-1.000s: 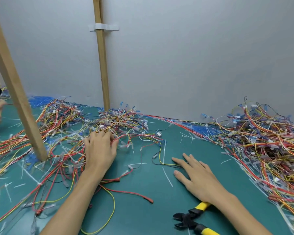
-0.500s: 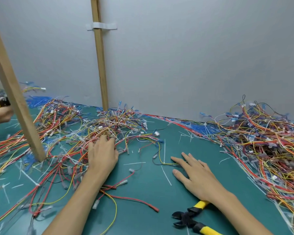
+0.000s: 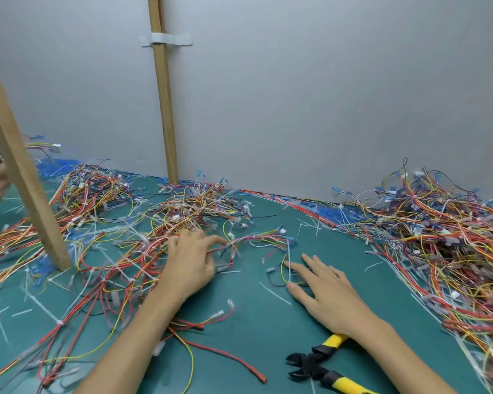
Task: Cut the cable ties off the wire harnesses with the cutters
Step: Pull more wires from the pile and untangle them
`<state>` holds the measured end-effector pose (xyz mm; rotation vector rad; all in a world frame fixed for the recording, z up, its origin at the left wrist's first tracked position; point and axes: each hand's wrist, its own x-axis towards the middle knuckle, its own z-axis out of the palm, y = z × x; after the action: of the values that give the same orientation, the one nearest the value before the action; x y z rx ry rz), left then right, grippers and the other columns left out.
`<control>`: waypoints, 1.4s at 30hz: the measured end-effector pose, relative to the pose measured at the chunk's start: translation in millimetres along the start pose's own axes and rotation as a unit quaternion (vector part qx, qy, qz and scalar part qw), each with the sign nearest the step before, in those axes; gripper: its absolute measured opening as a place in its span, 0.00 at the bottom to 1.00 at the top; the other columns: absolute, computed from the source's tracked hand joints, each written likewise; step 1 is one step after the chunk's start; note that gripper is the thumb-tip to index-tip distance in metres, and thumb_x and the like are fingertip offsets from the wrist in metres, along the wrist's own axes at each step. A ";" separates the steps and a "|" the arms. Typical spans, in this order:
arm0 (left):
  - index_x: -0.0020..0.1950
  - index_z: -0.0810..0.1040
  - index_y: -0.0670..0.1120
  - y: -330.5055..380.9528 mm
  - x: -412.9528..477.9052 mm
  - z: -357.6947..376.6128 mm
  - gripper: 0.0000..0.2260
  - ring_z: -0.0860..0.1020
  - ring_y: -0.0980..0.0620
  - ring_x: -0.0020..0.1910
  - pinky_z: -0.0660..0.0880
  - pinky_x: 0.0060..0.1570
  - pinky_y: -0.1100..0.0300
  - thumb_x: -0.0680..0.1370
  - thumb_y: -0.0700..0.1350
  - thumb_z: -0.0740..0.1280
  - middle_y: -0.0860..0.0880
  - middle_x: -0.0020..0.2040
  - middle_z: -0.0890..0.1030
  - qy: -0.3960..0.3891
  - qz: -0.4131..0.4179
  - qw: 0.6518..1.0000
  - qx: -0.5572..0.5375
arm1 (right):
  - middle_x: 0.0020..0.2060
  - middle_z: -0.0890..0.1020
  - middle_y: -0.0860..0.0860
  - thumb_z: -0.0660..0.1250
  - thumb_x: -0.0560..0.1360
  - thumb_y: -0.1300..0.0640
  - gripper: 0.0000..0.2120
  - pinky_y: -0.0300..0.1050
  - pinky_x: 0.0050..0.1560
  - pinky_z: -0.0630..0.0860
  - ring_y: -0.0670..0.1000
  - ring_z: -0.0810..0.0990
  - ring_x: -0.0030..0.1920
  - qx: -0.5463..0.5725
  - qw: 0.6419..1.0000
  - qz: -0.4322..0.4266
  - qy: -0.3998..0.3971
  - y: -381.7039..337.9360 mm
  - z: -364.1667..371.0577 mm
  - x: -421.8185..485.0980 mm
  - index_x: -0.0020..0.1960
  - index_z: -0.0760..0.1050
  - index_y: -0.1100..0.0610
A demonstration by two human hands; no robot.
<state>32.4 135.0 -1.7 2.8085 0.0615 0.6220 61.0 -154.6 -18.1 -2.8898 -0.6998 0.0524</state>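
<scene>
- Head view: left hand [image 3: 190, 263] had come off the centre pile [image 3: 199, 206] toward the near side; its grip pinched a harness strand [image 3: 256, 238] between thumb and forefinger, as far as I could tell.
- That strand had been dragged clear of the tangle onto bare tabletop [image 3: 268, 322]; it lay between the two hands, with a white connector at its far end.
- A white cable tie [image 3: 230, 237] seemed to sit on it just past the forefinger; too small to be sure.
- Right hand [image 3: 322, 291] hadn't moved; flat on the tabletop, grip spread, holding nothing; fingertips touching a loose yellow-and-black wire.
- Cutters [image 3: 310, 362] stayed put; lying partly under the right forearm, jaws apart, nobody holding them.
- Read: one harness singled out, picking step about done; nothing cut on it yet; right hand would have to reach back for the cutters.
- Right pile [image 3: 439, 237] was still big; plenty of work left, I'd judge.
</scene>
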 end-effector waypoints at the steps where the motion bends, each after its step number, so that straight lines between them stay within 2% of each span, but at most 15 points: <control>1: 0.61 0.77 0.65 2.7 -0.8 2.4 0.22 0.68 0.50 0.56 0.59 0.52 0.54 0.75 0.39 0.62 0.55 0.49 0.71 -0.022 -0.002 1.000 0.011 | 0.82 0.52 0.46 0.46 0.81 0.32 0.26 0.50 0.79 0.46 0.47 0.45 0.81 0.004 1.000 0.000 0.001 -0.3 -0.4 -0.5 0.78 0.52 0.35; 6: 0.49 0.77 0.57 6.8 1.3 0.6 0.24 0.66 0.52 0.55 0.55 0.50 0.56 0.69 0.28 0.62 0.57 0.50 0.72 -0.005 0.014 0.998 -0.056 | 0.80 0.59 0.44 0.52 0.82 0.37 0.24 0.46 0.77 0.49 0.47 0.51 0.81 0.029 0.999 0.006 0.035 -3.8 -4.1 -4.0 0.76 0.60 0.37; 10: 0.44 0.70 0.54 11.1 -1.0 1.9 0.20 0.67 0.51 0.45 0.60 0.58 0.56 0.66 0.29 0.60 0.56 0.38 0.72 -0.084 0.019 0.993 -0.076 | 0.73 0.69 0.40 0.60 0.78 0.46 0.22 0.42 0.72 0.52 0.42 0.61 0.75 0.043 0.996 0.012 0.074 -7.6 -10.3 -7.1 0.72 0.68 0.41; 13: 0.46 0.69 0.54 12.4 -2.8 1.9 0.13 0.69 0.49 0.41 0.62 0.61 0.54 0.69 0.36 0.61 0.55 0.33 0.74 -0.106 0.011 0.989 -0.100 | 0.65 0.75 0.39 0.61 0.78 0.51 0.16 0.41 0.67 0.56 0.43 0.67 0.69 0.064 0.991 0.028 0.113 -8.5 -13.3 -9.2 0.64 0.75 0.43; 16: 0.51 0.74 0.57 17.8 -6.4 4.7 0.06 0.76 0.53 0.42 0.62 0.59 0.55 0.75 0.53 0.64 0.56 0.34 0.79 -0.065 0.027 0.992 -0.100 | 0.59 0.79 0.39 0.61 0.78 0.55 0.11 0.44 0.64 0.60 0.45 0.72 0.62 0.104 0.982 0.056 0.148 -8.1 -15.2 -8.6 0.56 0.78 0.44; 19: 0.51 0.77 0.60 19.1 -7.4 5.7 0.10 0.74 0.55 0.38 0.61 0.58 0.56 0.78 0.63 0.63 0.56 0.31 0.79 -0.048 0.036 0.996 -0.071 | 0.54 0.81 0.41 0.61 0.79 0.55 0.09 0.47 0.61 0.64 0.47 0.74 0.58 0.139 0.971 0.079 0.179 -8.0 -16.0 -8.3 0.51 0.79 0.46; 22: 0.51 0.77 0.58 18.1 -8.3 2.8 0.06 0.75 0.57 0.39 0.62 0.62 0.53 0.80 0.57 0.65 0.57 0.33 0.80 -0.021 0.041 0.993 -0.107 | 0.50 0.82 0.44 0.59 0.82 0.50 0.10 0.50 0.60 0.66 0.50 0.76 0.55 0.147 0.967 0.085 0.192 -8.2 -14.9 -8.3 0.49 0.79 0.48; 25: 0.51 0.76 0.54 21.1 -7.7 0.1 0.01 0.76 0.54 0.47 0.64 0.60 0.51 0.81 0.47 0.65 0.58 0.42 0.79 0.035 0.059 0.985 -0.159 | 0.47 0.82 0.45 0.57 0.82 0.49 0.11 0.51 0.59 0.67 0.51 0.76 0.53 0.158 0.959 0.094 0.214 -8.1 -13.5 -8.2 0.50 0.77 0.48; 30: 0.52 0.77 0.49 26.1 -1.3 -15.7 0.09 0.76 0.61 0.47 0.70 0.50 0.67 0.80 0.35 0.66 0.57 0.47 0.80 0.097 0.044 0.923 -0.370 | 0.49 0.81 0.47 0.59 0.81 0.49 0.09 0.52 0.59 0.70 0.53 0.76 0.54 0.151 0.964 0.113 0.185 -5.3 -13.7 -6.5 0.54 0.78 0.48; 32: 0.53 0.76 0.51 26.1 -1.7 -19.3 0.11 0.76 0.62 0.45 0.70 0.50 0.67 0.80 0.35 0.67 0.59 0.46 0.79 0.072 0.020 0.888 -0.453 | 0.52 0.80 0.45 0.61 0.80 0.49 0.08 0.48 0.60 0.69 0.52 0.74 0.57 0.105 0.978 0.093 0.156 -6.6 -12.3 -6.5 0.55 0.78 0.46; 35: 0.53 0.76 0.52 29.0 -4.0 -19.4 0.11 0.76 0.58 0.47 0.72 0.51 0.61 0.75 0.42 0.72 0.54 0.48 0.79 0.029 -0.025 0.844 -0.535 | 0.56 0.78 0.43 0.60 0.80 0.47 0.10 0.46 0.61 0.67 0.50 0.73 0.58 0.059 0.986 0.063 0.145 -8.2 -10.3 -6.6 0.58 0.76 0.44; 37: 0.52 0.75 0.50 30.7 -4.3 -18.2 0.14 0.78 0.56 0.48 0.75 0.50 0.62 0.74 0.37 0.75 0.53 0.48 0.80 0.032 -0.037 0.820 -0.570 | 0.57 0.78 0.44 0.59 0.81 0.46 0.10 0.46 0.61 0.68 0.50 0.72 0.58 0.055 0.986 0.062 0.145 -7.2 -10.4 -6.0 0.59 0.76 0.44; 39: 0.50 0.73 0.47 31.3 -3.1 -19.8 0.11 0.77 0.57 0.44 0.76 0.44 0.65 0.75 0.37 0.72 0.53 0.45 0.79 0.044 -0.038 0.798 -0.600 | 0.55 0.78 0.46 0.58 0.82 0.47 0.11 0.48 0.60 0.68 0.52 0.73 0.58 0.039 0.987 0.070 0.142 -5.9 -9.7 -4.9 0.59 0.76 0.47; 41: 0.47 0.71 0.45 30.8 -2.5 -20.6 0.09 0.75 0.56 0.38 0.75 0.40 0.66 0.76 0.39 0.71 0.53 0.41 0.77 0.025 -0.029 0.797 -0.603 | 0.50 0.78 0.50 0.57 0.83 0.49 0.12 0.50 0.55 0.70 0.55 0.75 0.55 0.032 0.983 0.089 0.155 -4.4 -8.6 -3.9 0.53 0.77 0.52; 42: 0.46 0.71 0.44 31.7 -3.3 -20.4 0.09 0.74 0.55 0.36 0.73 0.38 0.67 0.76 0.40 0.72 0.53 0.40 0.77 0.013 -0.021 0.810 -0.585 | 0.47 0.78 0.50 0.57 0.83 0.50 0.13 0.51 0.51 0.70 0.56 0.76 0.52 0.058 0.978 0.103 0.173 -3.1 -8.6 -3.7 0.50 0.77 0.54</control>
<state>20.3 109.1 23.2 1.5816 -0.1941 0.4411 56.9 -155.0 -9.1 -2.7441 -0.3219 -0.3619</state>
